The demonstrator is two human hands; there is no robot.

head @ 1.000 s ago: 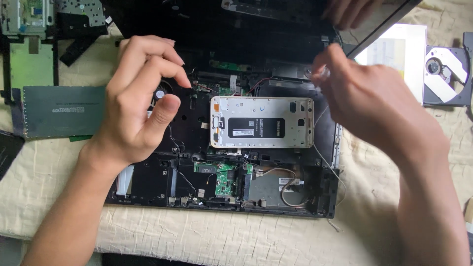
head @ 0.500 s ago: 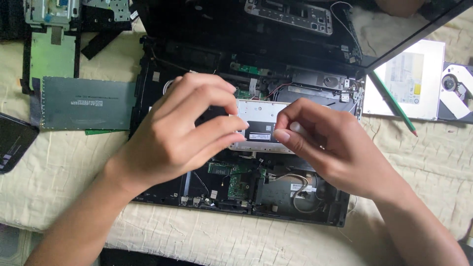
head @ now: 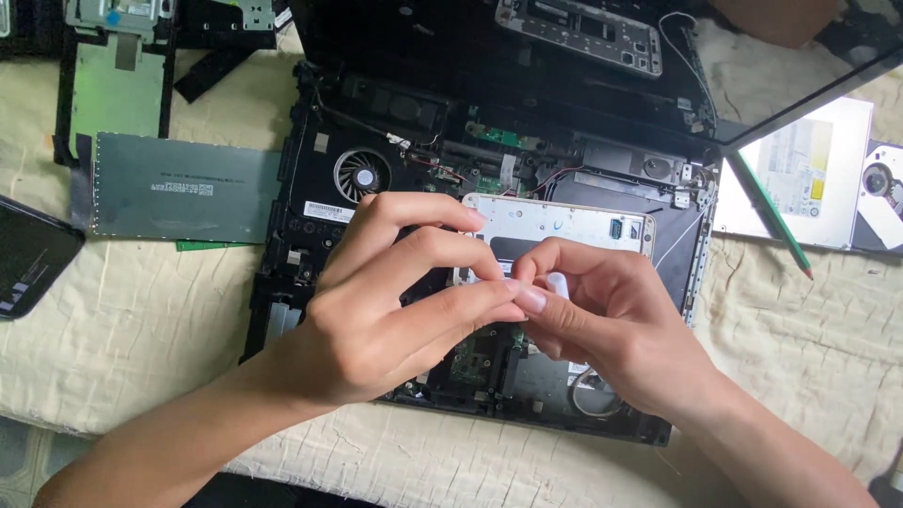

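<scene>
Pinched between my right hand's (head: 611, 329) thumb and forefinger is a small translucent white plastic piece (head: 557, 283), its rounded tip poking up just above the fingertips; that hand is closed on it. From the head view I read my left hand (head: 395, 301) as curled with its fingertips meeting the right hand's, touching at or just beside the same piece, though I cannot tell whether it actually grips anything. Both hands hover over the white opened smartphone body with its back off (head: 564, 226), which lies with its long axis running left to right on the opened black laptop chassis (head: 310, 207). The piece sits at the phone's near edge, directly under the meeting fingertips, equally close to both hands.
</scene>
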